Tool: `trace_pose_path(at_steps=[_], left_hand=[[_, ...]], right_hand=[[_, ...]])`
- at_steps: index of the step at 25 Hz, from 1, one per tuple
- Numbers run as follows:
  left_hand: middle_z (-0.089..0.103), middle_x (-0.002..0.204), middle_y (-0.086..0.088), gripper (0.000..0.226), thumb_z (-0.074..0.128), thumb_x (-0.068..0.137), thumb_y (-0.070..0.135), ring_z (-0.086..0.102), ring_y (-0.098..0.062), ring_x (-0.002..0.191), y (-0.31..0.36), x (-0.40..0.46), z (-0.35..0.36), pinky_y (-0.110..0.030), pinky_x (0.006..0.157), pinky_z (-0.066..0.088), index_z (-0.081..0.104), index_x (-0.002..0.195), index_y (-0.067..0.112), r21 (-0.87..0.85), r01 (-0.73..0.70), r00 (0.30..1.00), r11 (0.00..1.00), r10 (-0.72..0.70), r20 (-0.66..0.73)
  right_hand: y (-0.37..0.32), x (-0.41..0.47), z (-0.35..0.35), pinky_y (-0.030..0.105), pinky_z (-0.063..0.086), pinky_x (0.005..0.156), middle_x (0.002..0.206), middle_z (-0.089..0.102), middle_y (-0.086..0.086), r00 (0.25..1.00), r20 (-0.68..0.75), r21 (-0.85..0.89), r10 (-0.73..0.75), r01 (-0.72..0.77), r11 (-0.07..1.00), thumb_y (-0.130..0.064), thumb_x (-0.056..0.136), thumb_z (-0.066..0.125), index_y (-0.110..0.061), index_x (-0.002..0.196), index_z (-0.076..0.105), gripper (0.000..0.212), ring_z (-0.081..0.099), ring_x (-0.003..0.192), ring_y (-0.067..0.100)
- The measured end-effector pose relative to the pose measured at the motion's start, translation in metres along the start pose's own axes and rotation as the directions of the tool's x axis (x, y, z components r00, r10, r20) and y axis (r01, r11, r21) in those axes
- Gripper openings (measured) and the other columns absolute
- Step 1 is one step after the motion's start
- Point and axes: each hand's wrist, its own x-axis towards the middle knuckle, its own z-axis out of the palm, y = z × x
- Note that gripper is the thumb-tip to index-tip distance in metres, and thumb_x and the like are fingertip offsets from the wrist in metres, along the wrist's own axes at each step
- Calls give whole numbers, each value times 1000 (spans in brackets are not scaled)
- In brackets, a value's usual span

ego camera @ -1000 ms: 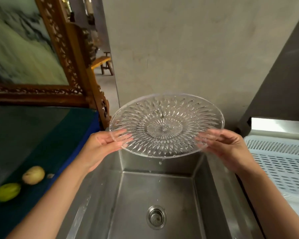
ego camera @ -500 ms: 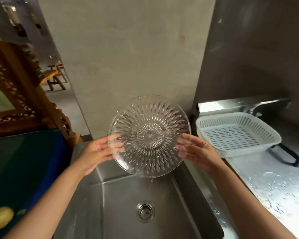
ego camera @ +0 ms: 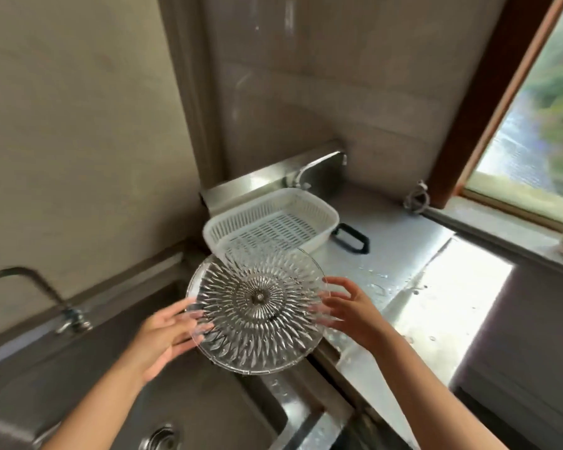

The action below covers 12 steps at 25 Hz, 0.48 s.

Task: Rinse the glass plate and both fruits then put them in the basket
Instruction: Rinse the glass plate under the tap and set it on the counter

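Steel worktop (ego camera: 413, 254), wet and glaring where the window light falls, runs from the sink's right edge to the corner of plain grey walls. Between my two hands I carry the round clear cut-glass plate (ego camera: 257, 306), tilted toward me, over the sink's right rim. My left hand (ego camera: 163, 339) presses straight, spread fingers against the plate's left edge. My right hand (ego camera: 348, 313) cups the right edge with loosely bent fingers and the thumb raised; motion blur leaves me unable to tell how firmly either one bears on the glass.

Just beyond the plate, its near wall seen through the glass, sits the white slotted plastic basket (ego camera: 306, 206), with only its own slotted floor showing inside. A black loop handle (ego camera: 351, 241) lies on the worktop beside the basket. Below the plate is the stainless sink basin (ego camera: 208, 401) with its round drain (ego camera: 160, 440), and a curved metal tap (ego camera: 36, 293) stands at its far left. A brown wooden window frame (ego camera: 488, 102) rises right of the basket.
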Motion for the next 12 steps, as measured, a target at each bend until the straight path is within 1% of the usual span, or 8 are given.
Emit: trace_pose_path(at_steps=[3,5,8,10,12], left_hand=[[65,103,-11,51,50,84,-11,74,-19,71,-29,35,61,-29,57,60,45,130,11,8,91,995,996,-91,28],[66,101,-9,54,50,85,-10,72,-18,73,-46,51,89,-28,57,60,41,134,10,33,125,992,992,-125,21],[66,100,-4,53,50,86,-8,69,-17,78,-71,74,128,-28,60,57,41,135,11,97,155,988,983,-157,7],[65,101,-3,52,50,87,-7,68,-20,82,-83,86,145,-26,56,57,42,135,11,114,178,984,977,-179,0],[65,101,-4,51,49,87,-8,67,-21,83,-90,97,156,-24,51,57,43,134,11,123,196,981,973,-195,-19]], right_hand=[[-2,-8,-67,36,58,60,97,63,17,994,-110,14,13,-12,1000,8,84,56,-13,110,59,34,73,76,30],[3,-12,-96,35,58,60,96,62,17,985,-171,33,32,-27,999,8,83,56,-15,108,61,34,73,77,30],[15,-12,-133,37,59,61,93,61,16,964,-255,48,70,-60,997,10,83,54,-12,116,57,39,70,75,30],[22,-7,-150,38,60,61,92,62,15,950,-297,50,92,-80,996,13,84,50,-12,116,57,41,71,72,29],[27,0,-161,41,61,65,93,62,15,941,-323,48,98,-87,995,13,86,47,-13,115,57,41,71,74,29]])
